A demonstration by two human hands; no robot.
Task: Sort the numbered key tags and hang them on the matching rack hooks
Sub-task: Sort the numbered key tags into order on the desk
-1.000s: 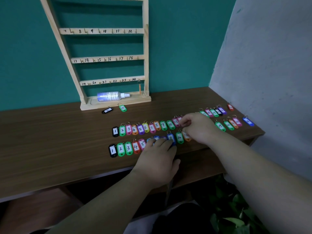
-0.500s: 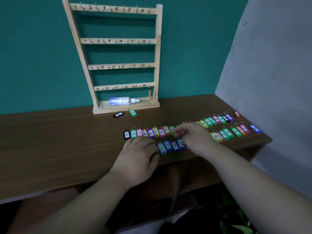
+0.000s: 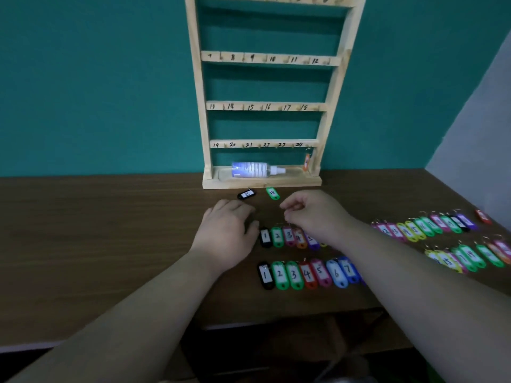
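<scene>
Tag 18 point(image 3: 272, 193), green, lies mid-frame, long axis toward the rack point(image 3: 262, 182); my right hand point(image 3: 312, 214), curled, grip unclear, is nearer; left hand point(image 3: 226, 230) rests flat.

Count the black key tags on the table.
4. One loose black tag before the rack; the upper row's 1 tag; the lower row's 1 tag; a dark tag in the far-right group. The right forearm covers parts of both rows, so more may be hidden.

The table point(image 3: 96, 230) bears rows of numbered key tags point(image 3: 294, 274) and a wooden rack point(image 3: 262, 185).
</scene>
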